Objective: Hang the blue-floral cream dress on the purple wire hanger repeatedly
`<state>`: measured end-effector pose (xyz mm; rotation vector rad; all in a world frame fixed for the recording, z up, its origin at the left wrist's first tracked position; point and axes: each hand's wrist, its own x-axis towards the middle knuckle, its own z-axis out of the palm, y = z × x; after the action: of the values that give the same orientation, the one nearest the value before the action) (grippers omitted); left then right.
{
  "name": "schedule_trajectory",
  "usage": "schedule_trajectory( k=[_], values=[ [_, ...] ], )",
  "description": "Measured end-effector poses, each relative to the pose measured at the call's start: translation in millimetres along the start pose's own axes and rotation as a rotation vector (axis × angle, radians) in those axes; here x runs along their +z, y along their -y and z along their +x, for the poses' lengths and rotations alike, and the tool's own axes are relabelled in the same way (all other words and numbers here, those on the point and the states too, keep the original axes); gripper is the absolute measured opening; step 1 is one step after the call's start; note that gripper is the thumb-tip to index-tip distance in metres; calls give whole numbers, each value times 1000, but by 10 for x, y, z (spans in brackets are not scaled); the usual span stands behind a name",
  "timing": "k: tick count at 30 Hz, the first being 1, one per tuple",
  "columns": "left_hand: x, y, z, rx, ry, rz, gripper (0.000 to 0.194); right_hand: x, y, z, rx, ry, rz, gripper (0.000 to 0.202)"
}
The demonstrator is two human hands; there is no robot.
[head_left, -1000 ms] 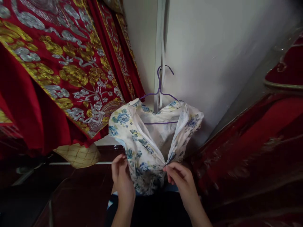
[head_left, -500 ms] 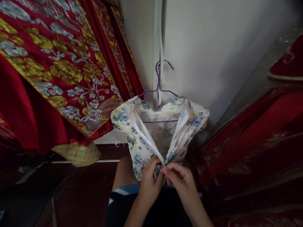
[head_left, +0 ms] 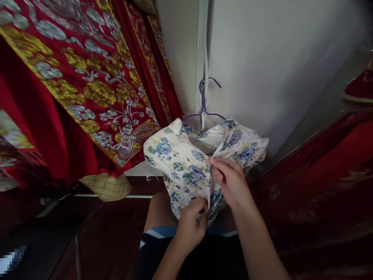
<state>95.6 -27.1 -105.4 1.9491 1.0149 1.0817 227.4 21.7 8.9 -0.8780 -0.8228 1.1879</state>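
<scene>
A white blouse with blue flowers (head_left: 186, 167) hangs on a purple wire hanger (head_left: 203, 107) in front of my lap. Down its middle runs a zipper, closed up to near the neckline, with a small V left open above. My right hand (head_left: 231, 181) pinches at the top of the closed part, where the zipper pull seems to be; the fingers cover it. My left hand (head_left: 194, 221) is closed on the blouse's lower edge beside the zipper line. Both shoulders of the blouse rest on the hanger.
Red cloth embroidered in gold and silver (head_left: 101, 89) hangs at the left, with a cream quilted piece (head_left: 107, 186) below it. A pale wall (head_left: 256, 58) with a white strap (head_left: 206, 46) stands ahead. More dark red cloth (head_left: 320, 186) is at the right.
My right hand has moved up along the front, and the wide open V of the blouse has closed behind it. The left hand stays low on the cloth. The view has shifted slightly.
</scene>
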Motion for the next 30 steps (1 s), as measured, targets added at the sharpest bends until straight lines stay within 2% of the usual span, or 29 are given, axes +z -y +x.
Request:
schedule_trajectory(
  k=[5,10,13,15,16,17,19,20,21,23,26,28,30],
  values=[
    [6,-46,-1,-29,31,38,15,224,286,325,-88,2,41,18],
    [11,-5,-53,-69,121,145,15,312,372,414,-166,16,7,16],
    [-101,-20,5,-74,166,186,12,308,366,404,-172,73,-33,15],
    [-271,-119,136,-27,146,174,9,294,345,362,-206,88,-54,14],
    [-380,-204,231,23,96,158,8,286,333,336,-224,88,-64,13],
    [-496,-310,344,87,9,144,9,278,320,308,-236,87,-77,13],
    [-730,-563,606,239,-240,124,14,264,302,259,-240,89,-108,12],
    [-833,-694,746,308,-329,146,22,258,300,240,-239,92,-124,12],
    [-921,-816,884,362,-362,175,31,251,302,225,-242,98,-138,12],
    [-1038,-1001,1132,422,-277,264,30,236,321,210,-266,109,-159,12],
    [-1063,-1122,1368,484,-139,384,21,211,354,236,-314,116,-181,12],
    [-1024,-1145,1427,525,-139,420,22,193,345,287,-328,103,-200,14],
    [-1008,-1165,1445,566,-226,397,22,175,290,348,-344,72,-235,16]
  ],
)
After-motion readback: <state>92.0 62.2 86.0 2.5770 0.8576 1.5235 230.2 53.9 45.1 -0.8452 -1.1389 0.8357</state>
